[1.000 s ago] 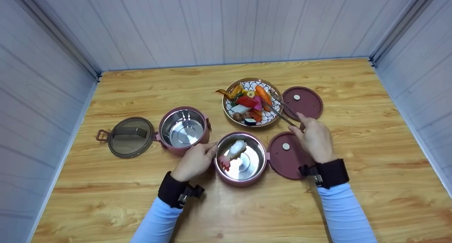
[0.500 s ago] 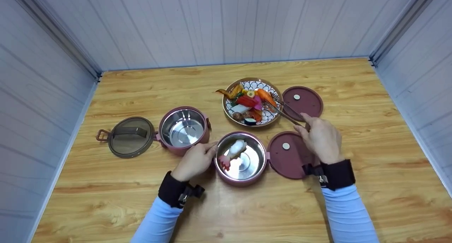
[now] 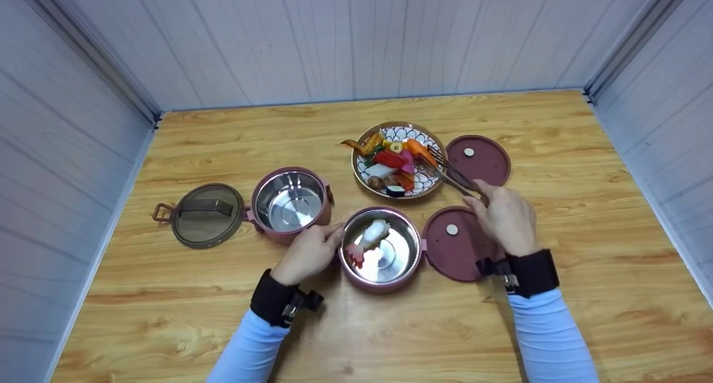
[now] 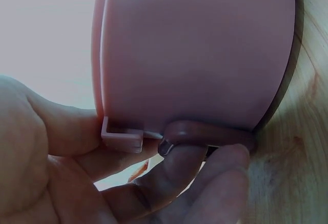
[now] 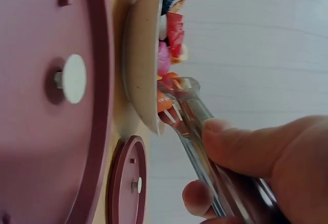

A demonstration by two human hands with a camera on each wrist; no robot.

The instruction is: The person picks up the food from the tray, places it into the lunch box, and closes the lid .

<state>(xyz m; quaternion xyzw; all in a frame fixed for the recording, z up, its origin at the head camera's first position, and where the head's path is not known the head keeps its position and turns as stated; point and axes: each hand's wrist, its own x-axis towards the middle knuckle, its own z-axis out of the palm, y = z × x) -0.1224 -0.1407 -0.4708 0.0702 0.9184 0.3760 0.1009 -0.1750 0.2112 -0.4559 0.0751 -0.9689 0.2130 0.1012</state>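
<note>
the right hand [image 3: 508, 219] pinched a pair of slim metal tongs [image 3: 454, 177] between thumb and curled fingers, and the wrist view showed the toothed tips [image 5: 171, 108] closing at the rim of the patterned ceramic plate [image 3: 361, 177] on an orange piece of toy food [image 3: 419, 149] in the mixed pile there. the left hand [image 3: 308, 253] had its fingers curled round the outer wall of the nearer pink, steel-lined round container [image 3: 380, 283], steadying it on the pale wooden table [image 3: 167, 294]; a white and pink toy food piece [image 3: 367, 239] lay inside it. a second pink steel-lined container [image 3: 289, 202] stood just beside it to the left, with a brown translucent lid with a handle [image 3: 206, 215] beyond that. two flat maroon round lids [image 3: 479, 161] lay on the right, the nearer one [image 3: 452, 244] partly under the right hand. judging from this, the likeliest trouble was the grip: the tongs were narrow and met the piece at the plate's edge, so a shallow bite could let it slip and roll onto the table or the far lid. the crowded pile could also be dragged, tipping neighbouring pieces over the rim. on the way back, the wrist passed low over the nearer lid and could nudge it.
</note>
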